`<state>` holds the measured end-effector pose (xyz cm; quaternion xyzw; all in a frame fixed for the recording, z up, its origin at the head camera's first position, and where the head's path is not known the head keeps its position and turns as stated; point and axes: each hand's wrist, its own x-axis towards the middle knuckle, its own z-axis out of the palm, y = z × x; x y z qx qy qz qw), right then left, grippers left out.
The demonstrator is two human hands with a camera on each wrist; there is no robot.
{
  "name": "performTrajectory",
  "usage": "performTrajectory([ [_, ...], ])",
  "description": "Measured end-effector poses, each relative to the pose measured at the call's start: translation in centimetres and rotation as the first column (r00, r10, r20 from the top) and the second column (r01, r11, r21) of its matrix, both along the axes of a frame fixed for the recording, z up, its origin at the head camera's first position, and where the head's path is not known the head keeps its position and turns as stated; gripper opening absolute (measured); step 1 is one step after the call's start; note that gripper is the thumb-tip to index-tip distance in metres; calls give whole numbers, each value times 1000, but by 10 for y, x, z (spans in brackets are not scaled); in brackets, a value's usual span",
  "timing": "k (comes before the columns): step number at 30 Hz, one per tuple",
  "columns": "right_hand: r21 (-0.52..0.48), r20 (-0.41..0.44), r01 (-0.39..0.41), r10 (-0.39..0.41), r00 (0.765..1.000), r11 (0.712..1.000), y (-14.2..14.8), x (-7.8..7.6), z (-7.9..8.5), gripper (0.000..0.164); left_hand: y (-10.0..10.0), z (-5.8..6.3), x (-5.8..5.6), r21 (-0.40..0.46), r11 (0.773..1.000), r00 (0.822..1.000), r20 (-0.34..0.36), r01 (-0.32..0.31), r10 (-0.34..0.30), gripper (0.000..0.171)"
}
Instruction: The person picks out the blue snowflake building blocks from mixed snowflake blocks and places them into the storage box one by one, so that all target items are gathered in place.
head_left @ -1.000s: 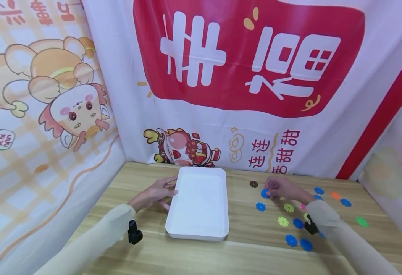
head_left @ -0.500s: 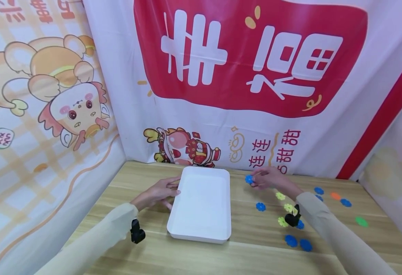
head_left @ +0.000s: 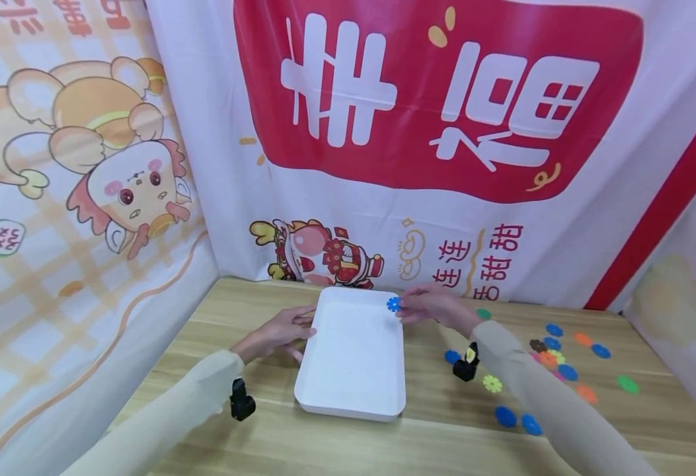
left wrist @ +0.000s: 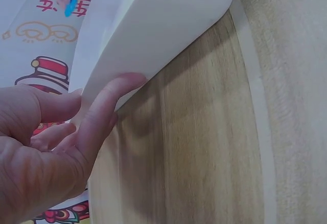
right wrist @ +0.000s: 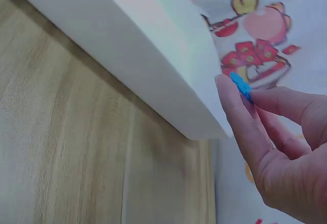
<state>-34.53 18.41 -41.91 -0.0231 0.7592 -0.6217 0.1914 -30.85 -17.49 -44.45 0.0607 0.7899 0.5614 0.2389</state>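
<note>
A shallow white tray (head_left: 353, 411) lies on the wooden table. My left hand (head_left: 282, 334) holds its left side, one fingertip at the rim and another finger along the outer wall (left wrist: 153, 35). My right hand (head_left: 437, 307) pinches a small blue flower-shaped disc (head_left: 394, 304) between thumb and fingertips, right at the tray's far right corner. In the right wrist view the blue disc (right wrist: 241, 86) appears edge-on, overlapping the tray's rim. The inside of the tray shows plain white in the head view.
Several flower-shaped discs lie right of the tray, among them blue (head_left: 505, 416), yellow (head_left: 492, 383), orange (head_left: 587, 394) and green (head_left: 627, 384) ones. The right forearm (head_left: 538, 390) passes over part of them. A printed cloth (head_left: 348, 205) hangs behind the table.
My right hand has carried the blue disc leftward from among the loose discs to the tray's far right corner. The tray and left hand sit slightly farther right in the view.
</note>
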Motion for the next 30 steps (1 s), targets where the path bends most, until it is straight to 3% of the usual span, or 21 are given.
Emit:
performTrajectory([
  [4, 32, -3, 37, -37, 999, 999, -26, -6, -5, 25, 3, 2, -1, -6, 1000, 1000, -1, -11, 11, 72],
  [12, 23, 24, 0, -1, 1000, 1000, -65, -9, -13, 23, 7, 1, -3, -25, 999, 1000, 8, -30, 30, 70],
  [18, 45, 55, 51, -53, 997, 998, -87, -16, -17, 23, 11, 1, -10, -32, 999, 999, -3, -40, 40, 65],
  [23, 108, 22, 57, -59, 998, 993, -102, -16, -22, 21, 17, 3, -9, -56, 995, 996, 11, -84, 85, 69],
  [30, 105, -51, 19, -14, 999, 994, -117, -19, -29, 26, 24, 5, -8, -77, 990, 993, 6, -116, 117, 68],
])
